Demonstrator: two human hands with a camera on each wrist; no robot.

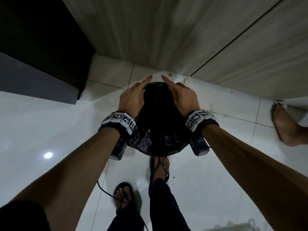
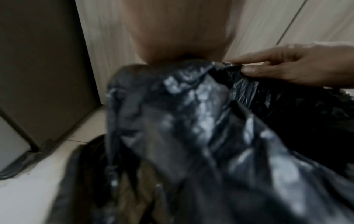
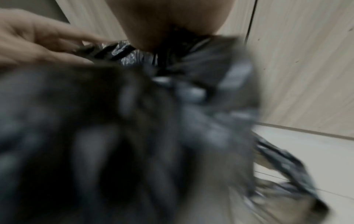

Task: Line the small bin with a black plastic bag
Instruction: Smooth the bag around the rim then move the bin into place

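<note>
White shiny floor tiles [image 1: 41, 130] lie under me, with a wooden wall [image 1: 166, 30] at twelve o'clock. My small bin [image 1: 155, 84] stands by my feet. My left hand [image 1: 132, 97] pinches the black bag [image 1: 155, 139] at ten o'clock of the bin's top. My right hand [image 1: 184, 97] pinches it at two o'clock. The bag is thin. If I pull too hard, I think it could rip or slip off.
</note>
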